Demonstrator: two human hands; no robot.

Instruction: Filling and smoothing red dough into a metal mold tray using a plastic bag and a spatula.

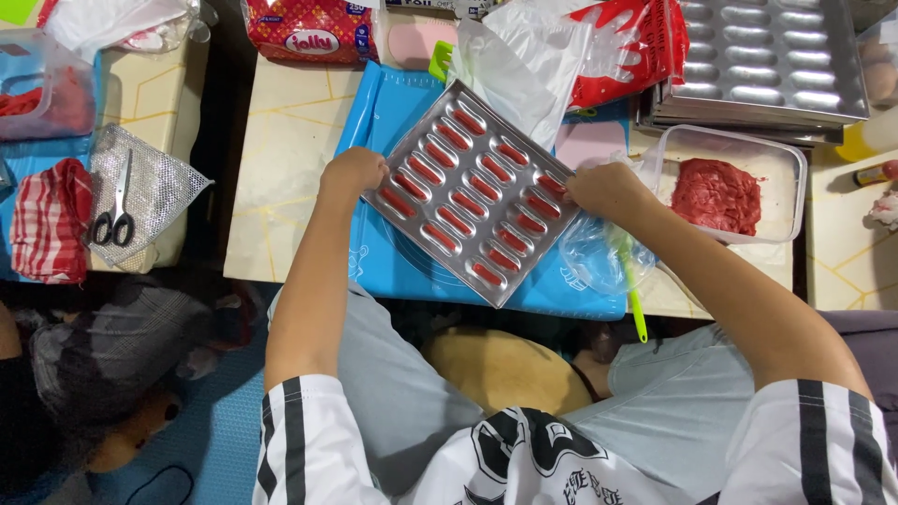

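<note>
Both hands, left hand [353, 172] and right hand [606, 190], clenched on the filled metal mould tray [472, 192], tilted over the worktop's front edge — a slip spills the red filling.

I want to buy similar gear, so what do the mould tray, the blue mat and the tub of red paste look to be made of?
Mould tray: apparently thin pressed metal, dull silver with soft glints.
Blue mat: probably silicone or soft plastic, smooth and flat with printed lines.
Tub: clear rigid plastic, see-through walls.

mould tray [468, 192] on mat [393, 262], container [790, 187] right
</note>
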